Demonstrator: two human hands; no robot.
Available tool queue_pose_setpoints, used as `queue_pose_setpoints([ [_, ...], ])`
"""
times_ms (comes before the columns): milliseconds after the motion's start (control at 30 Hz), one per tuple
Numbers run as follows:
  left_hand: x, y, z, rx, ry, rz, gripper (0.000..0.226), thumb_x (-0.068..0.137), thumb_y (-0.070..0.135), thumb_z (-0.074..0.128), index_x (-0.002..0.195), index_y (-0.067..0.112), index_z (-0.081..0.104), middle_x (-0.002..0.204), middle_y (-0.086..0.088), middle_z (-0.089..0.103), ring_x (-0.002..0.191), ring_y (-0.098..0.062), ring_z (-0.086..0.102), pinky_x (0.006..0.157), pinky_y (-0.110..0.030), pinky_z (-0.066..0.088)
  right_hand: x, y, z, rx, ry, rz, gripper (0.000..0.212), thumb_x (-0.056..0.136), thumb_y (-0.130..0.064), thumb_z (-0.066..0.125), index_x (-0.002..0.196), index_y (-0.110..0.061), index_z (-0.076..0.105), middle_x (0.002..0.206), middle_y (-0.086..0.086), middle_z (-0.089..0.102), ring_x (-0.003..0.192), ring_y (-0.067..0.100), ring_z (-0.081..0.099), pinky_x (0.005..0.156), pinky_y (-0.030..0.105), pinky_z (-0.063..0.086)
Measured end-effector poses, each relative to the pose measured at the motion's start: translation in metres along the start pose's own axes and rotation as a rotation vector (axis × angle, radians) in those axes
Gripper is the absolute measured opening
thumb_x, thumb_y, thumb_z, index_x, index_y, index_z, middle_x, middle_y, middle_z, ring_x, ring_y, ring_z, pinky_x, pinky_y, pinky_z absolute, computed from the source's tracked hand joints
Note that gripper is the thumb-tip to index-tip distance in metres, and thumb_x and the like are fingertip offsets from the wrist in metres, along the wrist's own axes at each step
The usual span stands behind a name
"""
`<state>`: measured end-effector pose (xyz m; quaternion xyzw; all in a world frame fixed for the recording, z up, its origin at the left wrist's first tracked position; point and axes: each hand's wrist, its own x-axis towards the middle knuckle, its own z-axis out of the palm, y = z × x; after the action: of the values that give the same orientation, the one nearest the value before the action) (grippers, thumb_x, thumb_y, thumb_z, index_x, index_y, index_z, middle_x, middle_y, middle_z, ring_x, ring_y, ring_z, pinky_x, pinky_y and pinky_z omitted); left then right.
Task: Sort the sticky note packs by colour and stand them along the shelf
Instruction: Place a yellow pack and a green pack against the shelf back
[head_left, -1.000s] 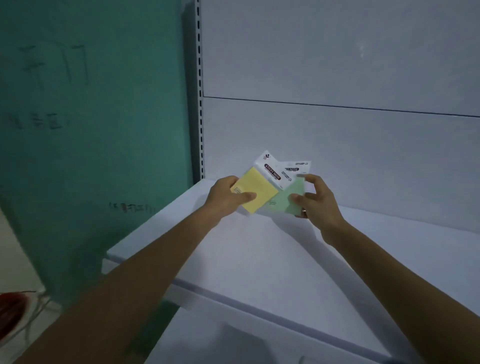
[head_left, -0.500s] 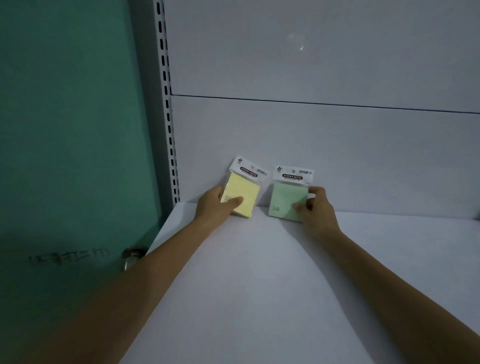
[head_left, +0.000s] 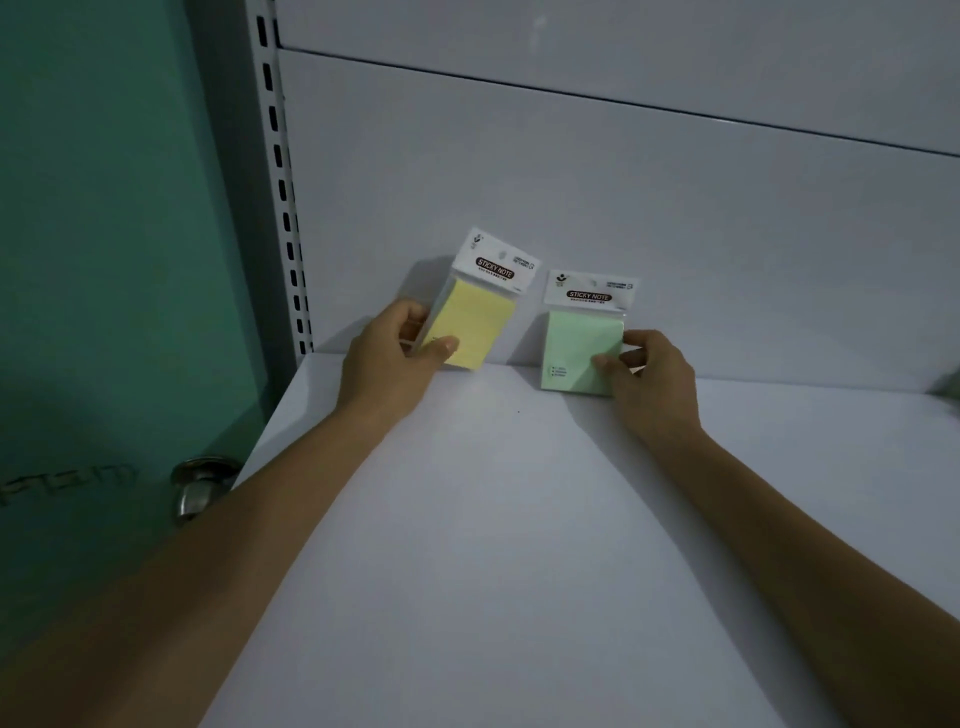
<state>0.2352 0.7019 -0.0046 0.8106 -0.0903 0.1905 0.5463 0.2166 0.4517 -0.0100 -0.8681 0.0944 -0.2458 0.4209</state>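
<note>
A yellow sticky note pack (head_left: 472, 322) with a white header card stands tilted against the shelf's back panel, its lower corner on the white shelf (head_left: 519, 545). My left hand (head_left: 387, 358) grips its left edge, thumb on the front. Something more seems to sit behind the yellow pack in that hand, but I cannot tell what. To the right stands a green sticky note pack (head_left: 579, 351), upright against the back panel. My right hand (head_left: 649, 379) holds its lower right corner between thumb and fingers. The two packs stand apart with a gap between them.
A perforated metal upright (head_left: 283, 182) runs up the shelf's left end. Beyond it is a teal door (head_left: 114, 260) with a metal knob (head_left: 200, 488). A dark-green object (head_left: 948, 387) peeks in at the far right edge of the shelf.
Both packs went from being held together in the air to standing apart against the back panel. My view has come closer to the shelf. The yellow pack stays tilted.
</note>
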Motion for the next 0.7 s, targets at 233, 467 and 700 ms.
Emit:
queue_pose_setpoints([
  [233, 0.003, -0.005, 0.011, 0.206, -0.089, -0.045, 0.023, 0.080, 0.034, 0.070, 0.079, 0.018, 0.054, 0.079, 0.000, 0.063, 0.077, -0.023, 0.059, 0.071, -0.036, 0.047, 0.003, 0.005, -0.008, 0.092, 0.073, 0.028, 0.022, 0.085, -0.024, 0.065, 0.102, -0.022, 0.051, 0.085, -0.008, 0.059, 0.074, 0.009, 0.055, 0.068, 0.029, 0.041],
  [467, 0.011, -0.002, 0.016, 0.468, -0.127, -0.057, 0.023, 0.078, 0.042, 0.069, 0.079, 0.022, 0.057, 0.080, 0.006, 0.065, 0.080, -0.019, 0.061, 0.065, -0.029, 0.042, 0.008, 0.006, -0.017, 0.048, -0.050, 0.005, 0.031, 0.082, -0.018, 0.069, 0.105, -0.025, 0.049, 0.083, -0.014, 0.058, 0.073, 0.001, 0.057, 0.066, 0.031, 0.045],
  [700, 0.015, -0.007, 0.019, 0.382, -0.067, -0.080, 0.029, 0.075, 0.049, 0.070, 0.070, 0.025, 0.055, 0.062, 0.014, 0.057, 0.072, -0.015, 0.057, 0.061, -0.027, 0.036, 0.014, 0.015, -0.017, 0.034, 0.025, 0.038, 0.031, 0.081, -0.023, 0.068, 0.107, -0.021, 0.051, 0.082, -0.011, 0.060, 0.079, 0.013, 0.059, 0.070, 0.031, 0.043],
])
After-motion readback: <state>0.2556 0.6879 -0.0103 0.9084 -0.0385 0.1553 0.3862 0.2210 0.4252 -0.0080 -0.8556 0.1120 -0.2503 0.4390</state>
